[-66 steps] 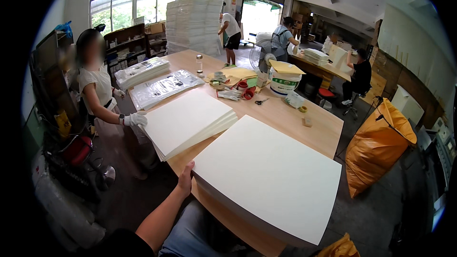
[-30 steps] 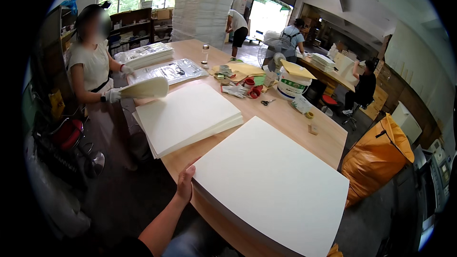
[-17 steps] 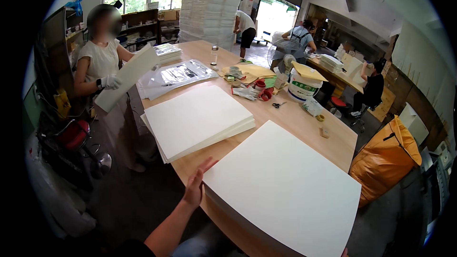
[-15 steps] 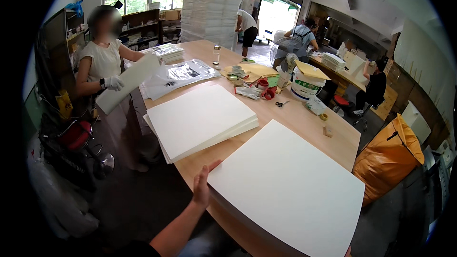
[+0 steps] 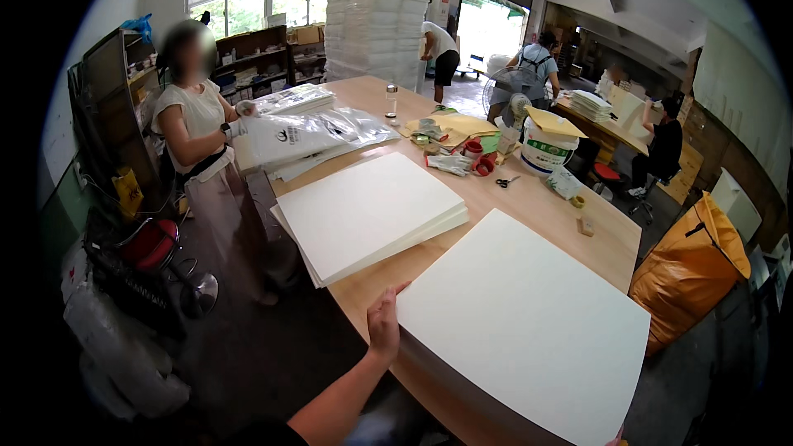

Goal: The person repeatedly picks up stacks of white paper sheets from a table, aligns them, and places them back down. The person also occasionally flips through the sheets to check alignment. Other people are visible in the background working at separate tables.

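Observation:
A large white board (image 5: 529,322) spans the near right of the table, tilted over its front edge. My left hand (image 5: 383,324) grips its left edge, the thumb along the side and the fingers partly hidden. At the lower right corner, only a bit of my right hand (image 5: 618,439) shows, against the board's edge; the rest is out of the picture or behind the board. Just beyond, a stack of similar white boards (image 5: 372,215) lies slightly fanned on the table.
Across the left corner, a person in white gloves handles a clear plastic bag (image 5: 285,139) on the wooden table (image 5: 615,252). Farther back are scissors (image 5: 507,182), red tape rolls (image 5: 481,165), a glove (image 5: 450,164), a white bucket (image 5: 547,149) and a glass jar (image 5: 391,101). An orange sack (image 5: 694,268) stands right.
The co-worker's white panel has moved from the open air toward the plastic bag, which now covers most of it. My hands keep their places on the board; the whole view has shifted slightly.

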Demonstrator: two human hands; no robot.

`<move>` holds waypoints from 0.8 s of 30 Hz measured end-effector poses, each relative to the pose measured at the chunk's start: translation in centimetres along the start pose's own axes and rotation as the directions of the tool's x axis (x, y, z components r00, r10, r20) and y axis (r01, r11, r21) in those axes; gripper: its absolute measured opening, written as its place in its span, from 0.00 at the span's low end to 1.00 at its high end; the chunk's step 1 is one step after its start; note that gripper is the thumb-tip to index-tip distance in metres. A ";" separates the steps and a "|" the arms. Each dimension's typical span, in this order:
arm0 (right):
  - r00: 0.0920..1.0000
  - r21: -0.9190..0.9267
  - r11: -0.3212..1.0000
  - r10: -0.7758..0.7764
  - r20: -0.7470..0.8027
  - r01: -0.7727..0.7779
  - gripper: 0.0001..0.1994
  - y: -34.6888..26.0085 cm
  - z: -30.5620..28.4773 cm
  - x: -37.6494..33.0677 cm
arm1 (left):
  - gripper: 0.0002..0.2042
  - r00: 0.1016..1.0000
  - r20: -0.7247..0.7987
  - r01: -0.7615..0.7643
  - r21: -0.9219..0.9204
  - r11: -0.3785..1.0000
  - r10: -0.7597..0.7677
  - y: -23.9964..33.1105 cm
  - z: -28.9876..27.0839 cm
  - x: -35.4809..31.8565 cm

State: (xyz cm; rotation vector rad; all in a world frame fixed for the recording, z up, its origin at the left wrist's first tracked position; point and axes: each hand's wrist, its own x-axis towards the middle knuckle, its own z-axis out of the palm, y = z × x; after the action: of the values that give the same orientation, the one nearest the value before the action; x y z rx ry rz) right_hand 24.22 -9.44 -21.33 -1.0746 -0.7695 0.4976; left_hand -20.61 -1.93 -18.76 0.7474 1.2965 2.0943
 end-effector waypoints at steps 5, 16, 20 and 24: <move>0.991 0.120 0.984 0.128 0.029 -0.130 0.36 -2.1 0.2 -0.2 | 0.38 0.957 0.153 0.265 -0.101 0.959 -0.248 -0.3 -3.1 1.2; 0.989 0.010 0.991 0.136 -0.063 -0.135 0.27 -2.0 1.1 -0.2 | 0.33 0.871 0.160 0.468 0.022 0.884 -0.465 -10.1 -7.4 2.9; 0.981 0.022 0.986 0.168 -0.098 -0.167 0.24 -1.3 0.8 0.0 | 0.31 0.859 0.175 0.490 -0.006 0.872 -0.482 -7.2 -7.6 1.7; 0.968 0.040 0.972 0.234 -0.094 -0.232 0.23 -0.1 0.3 0.6 | 0.30 0.909 0.042 0.417 -0.143 0.898 -0.415 -7.7 -7.9 0.7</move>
State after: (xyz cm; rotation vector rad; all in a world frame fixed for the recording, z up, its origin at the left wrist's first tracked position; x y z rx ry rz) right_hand 24.39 -8.87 -20.93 -1.1611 -0.5504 0.6484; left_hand -25.32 -3.28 -28.66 0.3728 1.1580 1.8084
